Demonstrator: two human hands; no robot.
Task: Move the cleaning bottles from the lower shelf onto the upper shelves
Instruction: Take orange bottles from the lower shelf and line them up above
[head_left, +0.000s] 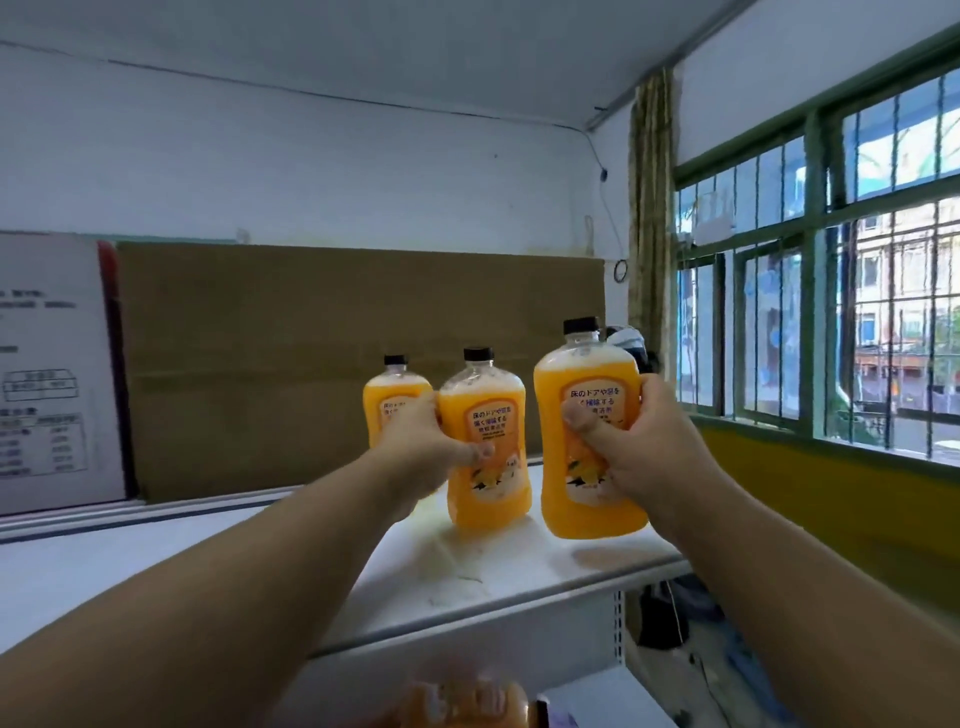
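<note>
Three orange cleaning bottles with black caps are at the white upper shelf (493, 587). My left hand (421, 457) grips the middle bottle (485, 415), whose base rests on the shelf. Behind it stands the back bottle (392, 395), partly hidden by my hand. My right hand (644, 452) grips the right bottle (587, 395), thumb across its label, and holds it tilted at the shelf's right end; I cannot tell whether its base touches the shelf. A blurred orange bottle (467, 701) shows below, at the bottom edge.
A brown cardboard sheet (311, 338) stands against the wall behind the shelf, with a white printed box (52, 374) at the left. A green-framed barred window (831, 312) fills the right. The shelf's right edge lies just past the right bottle.
</note>
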